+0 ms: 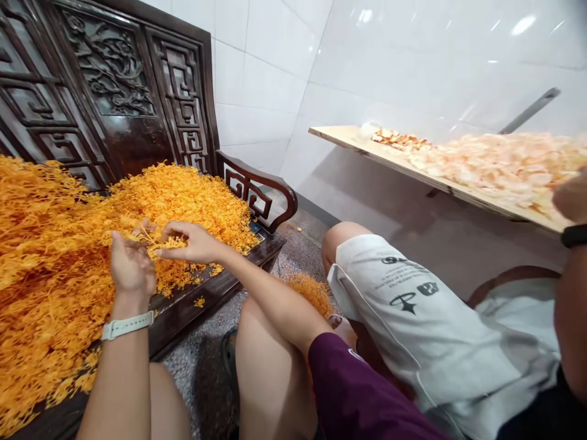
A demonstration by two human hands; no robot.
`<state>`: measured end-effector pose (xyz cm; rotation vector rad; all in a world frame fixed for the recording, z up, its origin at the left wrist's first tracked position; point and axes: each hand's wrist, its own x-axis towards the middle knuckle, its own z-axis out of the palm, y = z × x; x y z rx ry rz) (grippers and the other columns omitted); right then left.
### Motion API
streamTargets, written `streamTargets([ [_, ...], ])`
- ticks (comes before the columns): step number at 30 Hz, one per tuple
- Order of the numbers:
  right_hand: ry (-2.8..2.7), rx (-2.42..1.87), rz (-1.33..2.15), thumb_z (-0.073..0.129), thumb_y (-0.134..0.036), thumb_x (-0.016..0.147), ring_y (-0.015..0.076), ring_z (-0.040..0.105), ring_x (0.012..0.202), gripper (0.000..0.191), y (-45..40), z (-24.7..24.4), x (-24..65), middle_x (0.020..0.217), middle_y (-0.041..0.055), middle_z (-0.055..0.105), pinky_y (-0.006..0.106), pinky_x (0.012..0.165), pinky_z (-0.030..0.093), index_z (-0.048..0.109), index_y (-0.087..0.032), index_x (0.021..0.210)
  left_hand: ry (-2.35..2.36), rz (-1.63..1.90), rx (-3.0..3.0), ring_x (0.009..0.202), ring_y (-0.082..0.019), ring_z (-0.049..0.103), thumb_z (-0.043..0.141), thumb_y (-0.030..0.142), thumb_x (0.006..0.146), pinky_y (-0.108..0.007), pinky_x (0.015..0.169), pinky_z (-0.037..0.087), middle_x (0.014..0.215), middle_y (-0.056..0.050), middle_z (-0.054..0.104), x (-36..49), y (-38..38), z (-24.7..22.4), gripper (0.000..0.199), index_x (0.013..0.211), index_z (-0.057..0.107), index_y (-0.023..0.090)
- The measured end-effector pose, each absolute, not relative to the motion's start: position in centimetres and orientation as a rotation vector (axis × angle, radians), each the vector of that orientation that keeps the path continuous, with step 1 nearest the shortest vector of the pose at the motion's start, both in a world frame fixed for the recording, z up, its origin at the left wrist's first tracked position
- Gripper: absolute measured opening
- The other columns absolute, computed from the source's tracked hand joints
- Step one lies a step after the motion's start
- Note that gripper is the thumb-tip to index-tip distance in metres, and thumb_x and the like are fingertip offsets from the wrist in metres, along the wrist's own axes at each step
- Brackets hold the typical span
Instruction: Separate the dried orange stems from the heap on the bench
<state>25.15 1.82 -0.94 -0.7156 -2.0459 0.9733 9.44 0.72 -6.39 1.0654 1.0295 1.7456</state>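
Orange strands (183, 195) lie in a big heap on the dark wooden worktop (177, 315), from its left side almost to its right end, where the armrest (288, 198) stands. At the back the heap reaches to the carved backrest (137, 137). Near the front edge there is one small loose clump (199, 302), apart from the heap.

A thin bunch (149, 236) is between the two hands, above the front part of the heap. The left hand (132, 266) is turned up, with its fingers loosely bent beside the bunch; whether they are closed on it, one cannot tell. The right hand (197, 244) comes from the right, its thumb and forefinger bent toward each other around some strands; a firm pinch cannot be confirmed.

The step in hand appears to be picking over this bunch, perhaps to separate or to clean the strands. The next move probably calls for the left hand to support the bunch lightly while the right hand pulls with only the fingertips. The strands look thin and could break, so a gentle pull would be better.
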Motion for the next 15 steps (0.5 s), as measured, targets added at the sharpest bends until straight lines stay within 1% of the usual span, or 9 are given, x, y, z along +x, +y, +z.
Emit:
streamTargets([
  [1,-2.146,-0.732,0.862,0.083,-0.046,0.081,0.018,0.058,0.087,0.034,1.9,-1.2,25.0,0.09,-0.0007,0.064,0.031,0.085,0.044,0.061,-0.022,0.091,1.026,1.74,0.997,0.09,-0.023,0.066,0.032,0.073,0.096,-0.035,0.069,0.057,0.102,-0.008,0.074,9.1,0.5,-6.0,0.061,0.094,0.065,0.022],
  [2,-2.233,-0.756,0.759,0.081,-0.048,0.082,0.0184,0.058,0.087,0.035,2.0,-1.5,24.8,0.091,-0.0002,0.064,0.032,0.085,0.043,0.06,-0.022,0.092,1.021,1.732,0.903,0.093,-0.023,0.065,0.041,0.072,0.095,-0.035,0.073,0.058,0.106,-0.006,0.075,8.7,0.3,-5.7,0.056,0.094,0.065,0.023],
  [4,-2.365,-0.801,0.602,0.077,-0.053,0.086,0.0193,0.058,0.086,0.038,2.2,-2.0,24.6,0.092,0.0013,0.067,0.033,0.086,0.042,0.059,-0.022,0.094,1.018,1.751,0.784,0.095,-0.022,0.065,0.057,0.063,0.09,-0.038,0.081,0.059,0.112,-0.004,0.075,8.1,-0.2,-5.1,0.04,0.091,0.064,0.024],
  [5,-2.414,-0.816,0.552,0.075,-0.056,0.087,0.0198,0.059,0.086,0.04,2.3,-2.3,24.5,0.094,0.0022,0.068,0.033,0.087,0.042,0.058,-0.022,0.095,1.012,1.772,0.767,0.095,-0.022,0.065,0.06,0.058,0.089,-0.04,0.084,0.06,0.113,-0.002,0.075,7.8,-0.3,-5.0,0.034,0.088,0.063,0.024],
  [7,-2.484,-0.844,0.479,0.07,-0.064,0.09,0.0214,0.06,0.089,0.045,2.3,-2.6,24.3,0.097,0.0043,0.068,0.035,0.089,0.042,0.058,-0.022,0.099,0.985,1.808,0.762,0.096,-0.023,0.066,0.058,0.054,0.09,-0.043,0.089,0.06,0.115,0.0,0.076,7.2,-0.3,-4.9,0.03,0.084,0.059,0.025],
  [9,-2.516,-0.898,0.402,0.066,-0.072,0.09,0.0241,0.06,0.095,0.053,2.0,-2.7,24.2,0.103,0.0067,0.067,0.037,0.092,0.043,0.059,-0.022,0.106,0.955,1.823,0.771,0.097,-0.024,0.067,0.054,0.055,0.09,-0.046,0.092,0.06,0.114,0.001,0.076,6.7,-0.1,-5.0,0.031,0.082,0.057,0.025],
  [11,-2.523,-0.96,0.329,0.064,-0.076,0.088,0.0274,0.058,0.103,0.059,1.7,-2.6,24.0,0.11,0.009,0.066,0.04,0.095,0.043,0.061,-0.023,0.114,0.937,1.828,0.773,0.099,-0.024,0.067,0.054,0.055,0.089,-0.046,0.095,0.06,0.113,0.002,0.075,6.1,0.0,-4.9,0.03,0.083,0.057,0.026],
  [12,-2.529,-0.981,0.305,0.065,-0.076,0.087,0.0291,0.057,0.106,0.06,1.6,-2.5,24.0,0.113,0.0099,0.065,0.042,0.096,0.044,0.063,-0.024,0.115,0.935,1.842,0.763,0.098,-0.023,0.066,0.055,0.055,0.089,-0.045,0.094,0.06,0.111,0.002,0.075,5.8,0.1,-4.8,0.029,0.083,0.056,0.026],
  [15,-2.551,-1.018,0.293,0.073,-0.071,0.084,0.0333,0.053,0.111,0.052,1.7,-2.3,24.0,0.115,0.0118,0.063,0.048,0.099,0.044,0.067,-0.022,0.101,0.909,1.896,0.7,0.092,-0.022,0.065,0.057,0.046,0.086,-0.041,0.087,0.06,0.106,0.0,0.073,4.8,0.0,-4.4,0.02,0.082,0.053,0.027],
])
